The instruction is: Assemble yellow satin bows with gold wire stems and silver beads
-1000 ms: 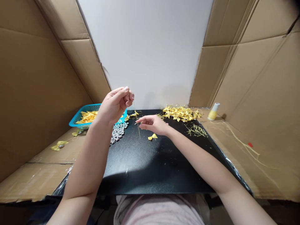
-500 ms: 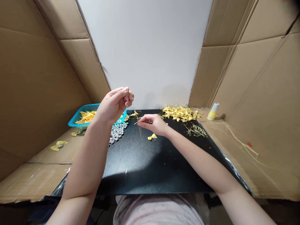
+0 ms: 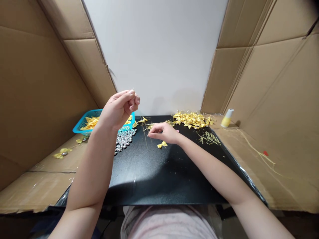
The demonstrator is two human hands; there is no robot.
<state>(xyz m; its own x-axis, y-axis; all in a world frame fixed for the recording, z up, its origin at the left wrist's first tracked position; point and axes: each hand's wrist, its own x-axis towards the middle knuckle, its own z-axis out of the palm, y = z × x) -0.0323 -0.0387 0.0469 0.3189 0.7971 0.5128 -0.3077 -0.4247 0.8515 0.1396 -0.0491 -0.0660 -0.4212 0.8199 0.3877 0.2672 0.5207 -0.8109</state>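
Out left, a blue basket [image 3: 80, 123] holds yellow pieces [image 3: 90, 123]. Now the left hand [image 3: 122, 108], raised, its grip pinched tight on a thin thread [image 3: 133, 88]! Silver beads [image 3: 125, 139] cluster on the black worktop [image 3: 149, 176]. Here's the right hand [image 3: 164, 133], fingertips bunched close; whether they meet or hold anything, I can't tell. A yellow bow [image 3: 162, 145] lies just beside it.

site: small, makeshift handcraft work booth. evidence: cardboard panels [image 3: 281, 83] on both sides, black tabletop [image 3: 149, 176], heaped yellow bows [image 3: 191, 119], silvery beads [image 3: 125, 138], yellow thread cone [image 3: 226, 119].
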